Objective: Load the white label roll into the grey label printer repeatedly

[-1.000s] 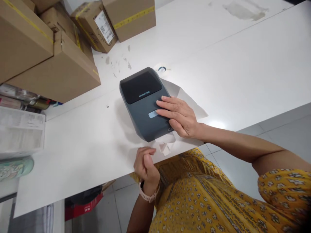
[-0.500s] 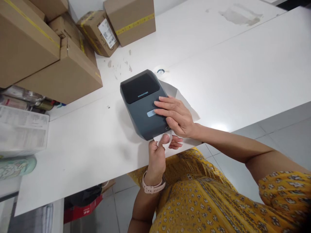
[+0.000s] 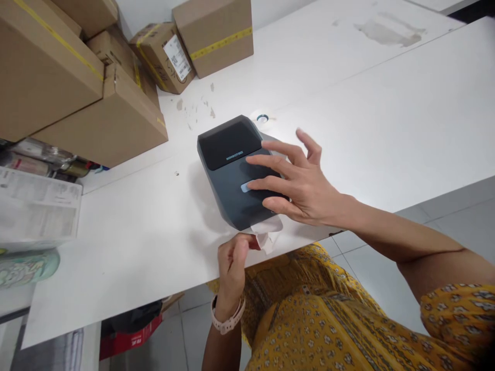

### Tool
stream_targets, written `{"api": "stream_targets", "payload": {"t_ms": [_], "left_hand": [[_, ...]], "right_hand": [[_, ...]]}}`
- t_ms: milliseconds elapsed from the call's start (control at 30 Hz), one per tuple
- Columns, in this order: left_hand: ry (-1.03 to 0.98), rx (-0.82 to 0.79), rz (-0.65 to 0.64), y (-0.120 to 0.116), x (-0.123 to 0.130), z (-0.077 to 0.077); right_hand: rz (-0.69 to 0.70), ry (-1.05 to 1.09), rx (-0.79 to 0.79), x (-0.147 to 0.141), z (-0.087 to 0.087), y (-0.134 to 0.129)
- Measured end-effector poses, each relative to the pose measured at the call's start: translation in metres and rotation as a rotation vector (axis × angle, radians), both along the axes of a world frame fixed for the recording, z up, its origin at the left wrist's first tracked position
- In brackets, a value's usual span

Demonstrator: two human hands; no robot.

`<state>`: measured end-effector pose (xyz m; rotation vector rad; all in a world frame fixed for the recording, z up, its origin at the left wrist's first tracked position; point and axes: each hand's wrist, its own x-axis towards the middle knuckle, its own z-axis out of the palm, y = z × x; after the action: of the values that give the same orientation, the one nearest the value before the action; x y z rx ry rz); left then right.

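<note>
Head — taped boxes (image 3: 214, 31) beyond printer (image 3: 232, 190)

Garment: my yellow clothing (image 3: 309, 335) carries small white flowers with dark accents, plus patterned lengthwise bands. The fabric is gathered near the waist. My right sleeve (image 3: 456, 314) is short, loose and in matching print. Wrist unit: one pale pink band (image 3: 229, 323), perforated with small holes, encircles the wrist of my left hand (image 3: 234, 257).
</note>
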<state>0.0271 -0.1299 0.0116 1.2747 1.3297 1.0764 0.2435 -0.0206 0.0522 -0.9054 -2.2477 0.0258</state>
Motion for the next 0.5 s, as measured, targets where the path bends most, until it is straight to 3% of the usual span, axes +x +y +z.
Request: {"api": "stream_targets", "payload": {"t_ms": [133,267,333,433,500], "left_hand": [[0.005,0.153,0.27,0.003,-0.006,0.003],[0.052,0.335,0.529,0.011,0.002,0.0],[0.114,0.342,0.497,0.013,0.007,-0.005],[0.128,0.279,0.309,0.013,0.011,-0.015],[0.084,0.276,0.251,0.012,0.011,-0.02]], "right_hand": [[0.052,-0.039,-0.09,-0.008,0.012,0.006],[0.089,0.004,-0.11,-0.011,0.004,0.012],[0.098,0.059,-0.122,-0.008,-0.007,0.011],[0.101,0.204,-0.169,-0.003,-0.028,0.002],[0.075,0.343,-0.214,-0.001,-0.041,-0.009]]}}
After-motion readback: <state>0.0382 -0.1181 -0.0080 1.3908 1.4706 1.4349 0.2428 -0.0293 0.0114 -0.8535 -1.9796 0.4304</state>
